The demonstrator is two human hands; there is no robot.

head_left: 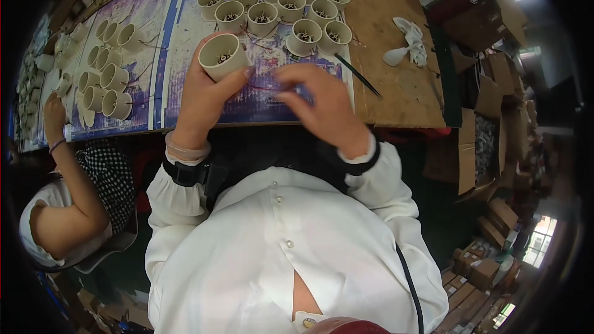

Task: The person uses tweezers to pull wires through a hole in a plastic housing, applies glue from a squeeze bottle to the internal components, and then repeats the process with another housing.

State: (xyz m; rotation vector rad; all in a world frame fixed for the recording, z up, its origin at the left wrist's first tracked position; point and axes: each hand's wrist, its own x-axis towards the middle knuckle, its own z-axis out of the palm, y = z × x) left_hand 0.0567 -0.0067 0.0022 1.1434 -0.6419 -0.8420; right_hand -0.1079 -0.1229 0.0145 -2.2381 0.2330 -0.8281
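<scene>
Cartons [471, 151] are piled beside a purple-patterned counter [238, 112]. Above it, inside the near edge, a cream cup [218, 73] is pinched by the left hand [203, 98]; whether a thin wire [263, 88] is gripped by the blurred right hand [323, 102] cannot be told. If tugged, that wire might be torn loose.

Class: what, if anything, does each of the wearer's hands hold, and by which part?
Left hand: pale cup, around its outer wall. Right hand: blurred; hold cannot be told.

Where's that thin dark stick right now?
The thin dark stick slants from beside a cup onto the brown board, right of centre in the head view.
</scene>
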